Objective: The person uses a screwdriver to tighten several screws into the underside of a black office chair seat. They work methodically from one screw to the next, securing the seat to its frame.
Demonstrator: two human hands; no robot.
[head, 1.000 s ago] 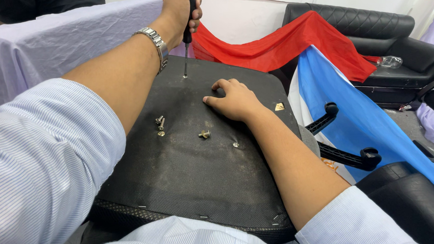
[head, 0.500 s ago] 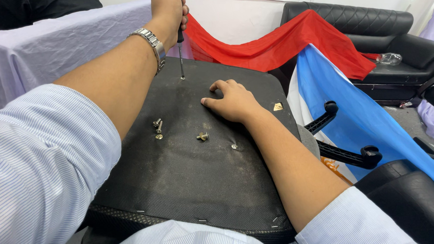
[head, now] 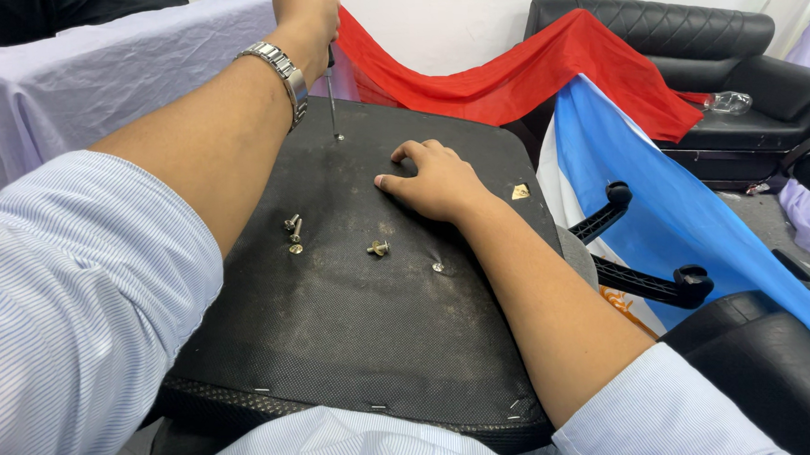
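Observation:
A black chair seat (head: 338, 351) lies upside down in front of me, its dusty fabric underside facing up. My left hand (head: 306, 11), with a metal watch on the wrist, grips a screwdriver (head: 332, 97) held upright, its tip on a screw at the far part of the seat. Palm down, my right hand (head: 435, 180) rests flat on the seat, fingers slightly spread, holding nothing. Loose screws (head: 292, 231) lie left of centre, and another screw (head: 378, 248) sits just below my right hand.
Red cloth (head: 526, 73) and blue cloth (head: 691, 212) drape to the right, over a black sofa (head: 691, 37). Black plastic levers (head: 648, 284) stick out at the seat's right side. A table under lilac cloth (head: 66, 97) stands at the left.
My left hand with the screwdriver has shifted slightly up and away in view. My right hand has stayed flat on the seat.

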